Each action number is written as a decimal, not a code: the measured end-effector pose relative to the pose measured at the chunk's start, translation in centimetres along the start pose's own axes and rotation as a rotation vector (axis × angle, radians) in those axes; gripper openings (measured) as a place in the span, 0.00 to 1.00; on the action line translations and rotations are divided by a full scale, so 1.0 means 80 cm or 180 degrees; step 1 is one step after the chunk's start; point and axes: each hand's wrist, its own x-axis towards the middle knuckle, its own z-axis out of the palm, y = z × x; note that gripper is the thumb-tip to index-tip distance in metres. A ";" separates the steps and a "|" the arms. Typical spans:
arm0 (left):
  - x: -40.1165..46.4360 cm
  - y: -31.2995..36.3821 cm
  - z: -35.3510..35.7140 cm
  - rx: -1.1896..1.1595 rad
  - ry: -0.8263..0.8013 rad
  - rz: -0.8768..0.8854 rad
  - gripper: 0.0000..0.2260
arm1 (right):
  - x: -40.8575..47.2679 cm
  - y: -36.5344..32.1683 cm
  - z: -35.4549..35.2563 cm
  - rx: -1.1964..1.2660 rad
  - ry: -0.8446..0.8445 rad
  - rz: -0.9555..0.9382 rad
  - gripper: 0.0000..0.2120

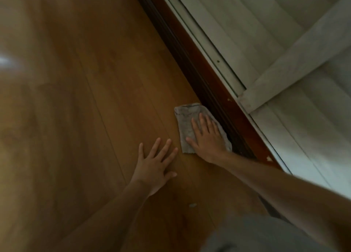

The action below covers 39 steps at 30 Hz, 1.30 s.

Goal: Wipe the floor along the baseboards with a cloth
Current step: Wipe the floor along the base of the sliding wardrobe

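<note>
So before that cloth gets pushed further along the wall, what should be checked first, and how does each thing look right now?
1. Right hand flat on the cloth: ok.
2. Cloth edge against the dark baseboard: ok.
3. Left hand braced flat on the wooden floor: ok.
4. Floor ahead along the baseboard free of obstacles: ok.
5. Small pale scrap on the floor behind the hands picked up: not ok.
6. Cloth clean or damp enough: cannot tell.

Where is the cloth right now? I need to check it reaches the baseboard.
In the head view, right of centre, the cloth lies flat on the wooden floor under the right hand, its right edge against the dark baseboard.
</note>
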 end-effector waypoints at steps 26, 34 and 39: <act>0.000 -0.001 -0.007 0.0230 -0.0113 0.0094 0.32 | 0.060 -0.029 -0.008 0.0378 0.0384 0.0444 0.31; -0.002 -0.005 -0.005 0.0289 -0.0014 0.0161 0.33 | -0.070 -0.013 0.043 0.0361 0.0414 0.0703 0.32; 0.001 -0.007 -0.006 0.0255 -0.0016 0.0169 0.32 | 0.027 -0.032 0.002 0.0546 0.0427 0.0622 0.31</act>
